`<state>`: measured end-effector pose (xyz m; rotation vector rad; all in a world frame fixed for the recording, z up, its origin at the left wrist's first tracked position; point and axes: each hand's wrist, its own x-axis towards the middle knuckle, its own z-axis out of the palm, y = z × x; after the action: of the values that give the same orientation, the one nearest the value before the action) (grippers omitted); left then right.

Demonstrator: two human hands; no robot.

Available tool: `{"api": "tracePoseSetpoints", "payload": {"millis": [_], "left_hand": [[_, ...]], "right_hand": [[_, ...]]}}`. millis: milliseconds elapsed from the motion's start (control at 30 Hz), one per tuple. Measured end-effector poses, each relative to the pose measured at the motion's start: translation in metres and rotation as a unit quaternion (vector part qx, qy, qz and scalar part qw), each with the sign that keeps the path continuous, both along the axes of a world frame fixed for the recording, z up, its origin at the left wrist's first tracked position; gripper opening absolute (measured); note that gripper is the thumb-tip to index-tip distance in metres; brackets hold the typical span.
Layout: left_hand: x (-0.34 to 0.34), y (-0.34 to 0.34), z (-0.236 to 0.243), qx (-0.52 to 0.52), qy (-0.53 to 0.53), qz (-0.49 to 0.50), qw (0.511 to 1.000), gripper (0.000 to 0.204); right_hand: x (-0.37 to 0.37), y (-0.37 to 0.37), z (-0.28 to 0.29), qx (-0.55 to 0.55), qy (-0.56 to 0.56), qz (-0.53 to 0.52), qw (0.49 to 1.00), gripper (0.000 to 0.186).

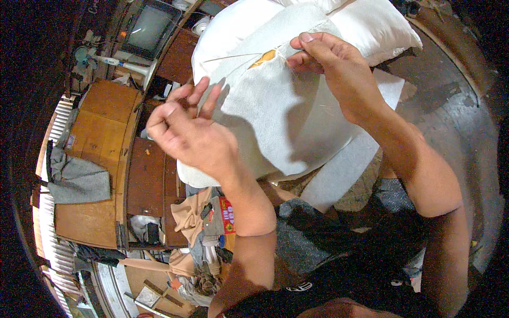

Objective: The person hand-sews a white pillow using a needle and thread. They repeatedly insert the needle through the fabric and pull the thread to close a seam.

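Observation:
A large stuffed cushion (254, 100) in pale grey-white cloth lies in front of me. Along its seam is a gap where yellow filling (263, 59) shows. Just right of the gap, my right hand (331, 55) pinches the edge of the cloth cover between thumb and fingers. A thin thread (238, 55) stretches leftward from the gap. My left hand (193, 127) is raised over the cushion's left side, thumb and forefinger drawn together and the other fingers spread. Whatever lies in that pinch is too small to make out.
Behind the cushion are plump white pillows (387, 26). A pale cloth strip (342, 172) hangs at its lower right. To the left stand a wooden cabinet (101, 116) with a grey cloth (79, 177), a fan (85, 55) and a screen (148, 29). Crumpled clothes (193, 217) lie below.

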<state>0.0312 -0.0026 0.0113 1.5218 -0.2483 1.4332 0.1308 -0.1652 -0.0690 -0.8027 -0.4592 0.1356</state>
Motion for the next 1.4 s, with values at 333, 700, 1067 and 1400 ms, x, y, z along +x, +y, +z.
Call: {"api": "tracePoseSetpoints", "payload": {"millis": [333,700,1067,1400], "left_hand": [[-0.149,-0.003,0.058,-0.067,-0.139,-0.691,0.706,0.011],[-0.186,0.010,0.069,-0.021,-0.148,-0.826,0.544,0.031],[-0.060,-0.003,0.010,0.096,0.082,-0.158,0.979,0.015],[-0.063,-0.033,-0.015,0.106,0.187,-0.148,0.965,0.009]], "right_hand": [[-0.043,-0.009,0.018,-0.173,-0.327,-0.308,0.876,0.025],[-0.109,-0.061,0.044,-0.378,-0.522,-0.320,0.695,0.032],[-0.126,-0.107,0.040,-0.551,-0.576,0.029,0.603,0.028],[-0.092,-0.118,0.048,-0.460,-0.436,-0.066,0.770,0.034]]}}
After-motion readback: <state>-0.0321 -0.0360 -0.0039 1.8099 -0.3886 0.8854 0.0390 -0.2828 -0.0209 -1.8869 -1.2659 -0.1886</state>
